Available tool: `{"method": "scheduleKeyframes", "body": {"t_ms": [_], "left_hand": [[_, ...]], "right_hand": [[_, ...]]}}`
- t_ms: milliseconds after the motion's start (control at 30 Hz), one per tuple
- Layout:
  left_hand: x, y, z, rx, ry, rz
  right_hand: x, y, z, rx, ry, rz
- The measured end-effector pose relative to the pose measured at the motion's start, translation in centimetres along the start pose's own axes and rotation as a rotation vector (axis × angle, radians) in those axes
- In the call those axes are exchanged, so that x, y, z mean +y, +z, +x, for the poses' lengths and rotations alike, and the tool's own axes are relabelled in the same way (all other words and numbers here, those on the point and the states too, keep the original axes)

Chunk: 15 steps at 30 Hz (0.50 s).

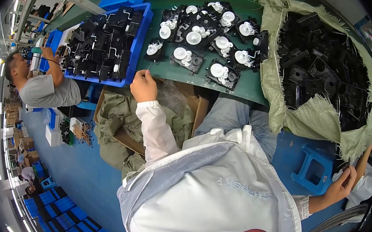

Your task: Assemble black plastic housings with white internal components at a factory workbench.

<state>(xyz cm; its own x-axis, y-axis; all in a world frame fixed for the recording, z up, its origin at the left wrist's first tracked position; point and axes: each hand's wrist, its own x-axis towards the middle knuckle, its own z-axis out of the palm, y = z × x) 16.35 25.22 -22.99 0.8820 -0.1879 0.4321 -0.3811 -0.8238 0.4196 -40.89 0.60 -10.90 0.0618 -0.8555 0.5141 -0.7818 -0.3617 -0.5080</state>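
My left hand (143, 86) is closed at the near edge of the green table, gripping a thin metal rod (151, 65) whose tip points at a small black part with white gears (154, 49). To the right of it, several black gear assemblies (193, 38) with white plastic gears lie spread on the table. My right hand (338, 189) is held out low at the right, below the woven sack, with thumb and fingers pinched together. What sits between those fingers, if anything, is too small to make out.
A blue tray (150, 17) full of black mechanisms stands left on the green table (170, 74). At right, a woven sack (273, 84) holds black plastic parts. Below are a cardboard box (199, 110) and a blue stool (314, 168). A co-worker (49, 87) sits left; another person's arm (364, 160) shows right.
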Motion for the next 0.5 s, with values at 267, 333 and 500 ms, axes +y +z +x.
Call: {"method": "scheduleKeyframes", "body": {"t_ms": [267, 333, 500], "left_hand": [[-1.5, -2.5, -0.2, -0.080, -0.146, -0.006], [-2.7, -1.4, -0.3, -0.148, -0.137, 0.025], [-7.2, 5.0, -0.7, -0.344, -0.218, -0.419]], "right_hand": [[0.0, 0.4, 0.1, -0.008, -0.037, 0.000], [0.1, 0.6, 0.2, -0.037, -0.059, 0.004], [-0.2, 0.8, 0.4, -0.053, -0.077, 0.020]]}}
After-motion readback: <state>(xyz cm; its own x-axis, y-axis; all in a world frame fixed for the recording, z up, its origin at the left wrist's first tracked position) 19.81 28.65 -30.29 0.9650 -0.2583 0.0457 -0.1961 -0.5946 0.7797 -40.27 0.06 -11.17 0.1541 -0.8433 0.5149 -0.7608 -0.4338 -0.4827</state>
